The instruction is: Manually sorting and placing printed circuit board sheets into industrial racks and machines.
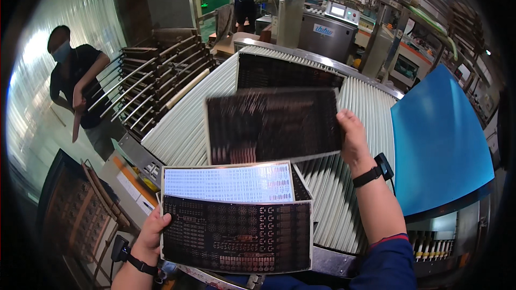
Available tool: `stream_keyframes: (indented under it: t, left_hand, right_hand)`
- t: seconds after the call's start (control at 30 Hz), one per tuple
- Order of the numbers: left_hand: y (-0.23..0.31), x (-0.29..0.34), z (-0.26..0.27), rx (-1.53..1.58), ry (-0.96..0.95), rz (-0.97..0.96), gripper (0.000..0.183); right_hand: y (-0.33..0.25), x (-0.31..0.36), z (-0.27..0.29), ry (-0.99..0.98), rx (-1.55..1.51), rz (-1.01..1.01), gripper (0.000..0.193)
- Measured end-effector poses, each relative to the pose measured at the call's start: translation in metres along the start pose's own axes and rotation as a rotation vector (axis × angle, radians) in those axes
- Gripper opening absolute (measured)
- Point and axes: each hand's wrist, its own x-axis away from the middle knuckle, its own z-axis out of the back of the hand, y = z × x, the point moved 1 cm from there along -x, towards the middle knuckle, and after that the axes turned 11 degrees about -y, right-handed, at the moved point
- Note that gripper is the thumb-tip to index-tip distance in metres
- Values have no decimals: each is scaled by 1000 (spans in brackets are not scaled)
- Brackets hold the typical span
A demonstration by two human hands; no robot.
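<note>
My left hand (152, 232) is closed on the left edge of a dark circuit board panel (236, 236) with a pale border and rows of small patterns. Behind it another panel (228, 183) catches bright light, and a corner of one more pokes out at its right. My right hand (352, 138) grips the right edge of a separate dark circuit board panel (274, 126), blurred by motion, above the white rollers. Farther back, a dark panel (290, 71) lies on the roller conveyor (185, 115), partly covered by the one in my right hand.
A blue sheet (443, 142) rises at the right of the conveyor. To the left stand a rack of metal rods (161, 72) and a person (80, 83) in dark clothes. A machine with a control screen (337, 11) is at the back, near another bent-over person (245, 9).
</note>
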Motion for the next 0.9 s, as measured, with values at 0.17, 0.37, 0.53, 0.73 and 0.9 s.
stream_keyframes:
  t: [0.17, 0.37, 0.53, 0.73, 0.9]
  left_hand:
    - [2, -5, -4, 10, 5, 27, 54]
    - [8, -12, -8, -10, 15, 111, 49]
    - [15, -10, -18, -48, 72, 215, 44]
    - [12, -13, -19, -131, 153, 221, 54]
    - [16, -19, -28, -303, 169, -10, 78]
  right_hand:
    - [-34, -26, 7, -59, 58, 249, 23]
    - [4, -41, 24, 19, 226, 242, 18]
    - [2, -42, 32, -12, 311, 153, 16]
    - [-9, -37, 22, -4, 308, 99, 18]
    - [-8, -24, 27, 198, 680, 168, 20]
